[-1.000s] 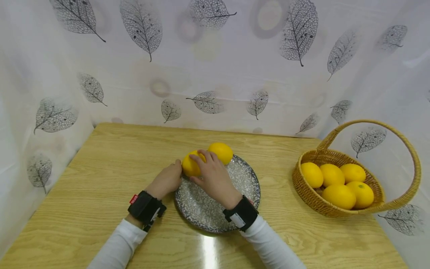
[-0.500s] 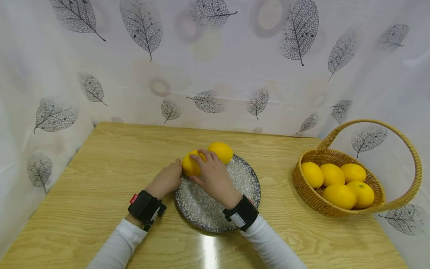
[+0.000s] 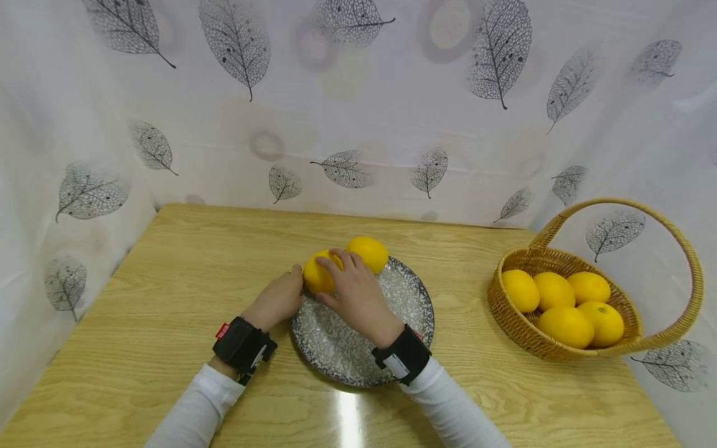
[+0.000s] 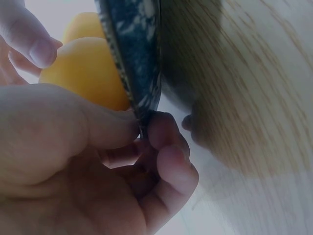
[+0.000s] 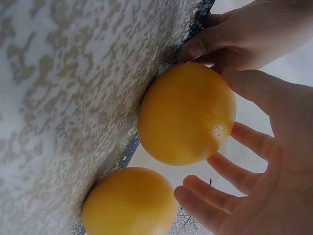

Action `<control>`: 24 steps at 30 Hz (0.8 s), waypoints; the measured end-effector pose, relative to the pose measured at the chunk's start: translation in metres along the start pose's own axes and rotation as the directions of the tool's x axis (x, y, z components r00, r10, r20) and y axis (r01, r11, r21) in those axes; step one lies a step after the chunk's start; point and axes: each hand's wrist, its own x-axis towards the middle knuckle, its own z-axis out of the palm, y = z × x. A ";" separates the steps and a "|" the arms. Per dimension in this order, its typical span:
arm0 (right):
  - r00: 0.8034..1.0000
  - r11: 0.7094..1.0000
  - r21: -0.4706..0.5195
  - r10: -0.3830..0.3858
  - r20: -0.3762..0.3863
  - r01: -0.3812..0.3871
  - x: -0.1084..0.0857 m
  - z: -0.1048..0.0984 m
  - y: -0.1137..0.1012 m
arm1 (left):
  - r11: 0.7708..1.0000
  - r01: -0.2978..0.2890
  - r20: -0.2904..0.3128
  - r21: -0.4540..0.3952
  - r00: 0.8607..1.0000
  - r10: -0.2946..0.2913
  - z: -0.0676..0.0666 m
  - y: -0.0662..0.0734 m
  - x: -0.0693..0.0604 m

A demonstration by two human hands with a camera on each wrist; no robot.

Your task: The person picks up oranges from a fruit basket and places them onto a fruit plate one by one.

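Observation:
A round speckled grey plate (image 3: 336,350) with a dark rim lies on the wooden table, tilted in the wrist views by the cameras' angle. At its left rim, my left hand (image 3: 278,300) pinches the edge between thumb and curled fingers, which the left wrist view shows closely. An orange (image 5: 183,117) sits at the plate's upper left edge; my right hand (image 3: 361,298) holds it, thumb on one side and fingertips on the other. Beside it, a second orange (image 3: 368,252) rests at the plate's far rim, apart from the fingers in the right wrist view.
To the right stands a wicker basket (image 3: 506,323) with a tall arched handle (image 3: 694,274) and several oranges (image 3: 566,326) inside. Behind and at both sides of the table (image 3: 185,267) hangs a white curtain (image 3: 392,118) printed with leaves.

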 end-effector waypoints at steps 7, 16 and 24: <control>1.000 1.000 0.001 0.005 0.007 -0.005 0.000 0.000 0.000 | 1.000 0.004 0.006 -0.001 1.000 -0.004 0.000 -0.001 0.000; 1.000 1.000 0.007 0.013 0.022 -0.013 0.001 -0.001 -0.001 | 1.000 -0.015 -0.003 -0.009 1.000 0.015 0.000 -0.003 -0.002; 0.999 0.999 0.018 0.031 0.023 -0.031 0.001 -0.005 0.001 | 1.000 -0.026 -0.007 -0.007 1.000 0.026 0.002 -0.003 0.000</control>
